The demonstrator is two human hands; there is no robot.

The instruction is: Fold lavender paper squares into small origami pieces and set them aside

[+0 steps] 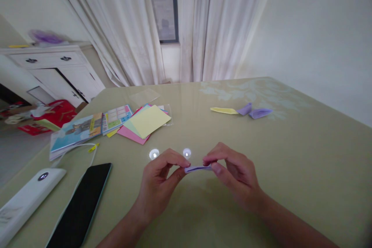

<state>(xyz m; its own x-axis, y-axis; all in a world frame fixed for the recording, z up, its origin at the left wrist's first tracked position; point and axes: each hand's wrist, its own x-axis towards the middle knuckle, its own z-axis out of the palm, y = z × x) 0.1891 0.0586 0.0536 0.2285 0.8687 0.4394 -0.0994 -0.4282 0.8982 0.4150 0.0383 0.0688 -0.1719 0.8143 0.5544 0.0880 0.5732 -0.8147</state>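
Note:
Between my two hands, just above the table, is a narrow folded strip of purple paper (198,169), seen nearly edge-on. My left hand (162,180) pinches its left end between thumb and fingertips. The right end is pinched by my right hand (236,176) in the same way. Beyond my right hand lie folded paper pieces: a yellow one (223,111) touching a purple one (244,109), and another purple one (260,113) beside them. A fanned stack of coloured paper sheets (149,121), pale yellow on top, lies farther back to the left.
Picture booklets (77,130) lie left of the paper stack. At the near left are a black-screened phone (84,201), a white power bank (27,205) and a white cable (93,159). Curtains and a wall stand behind the glossy table (290,162); a white cabinet (58,71) is at far left.

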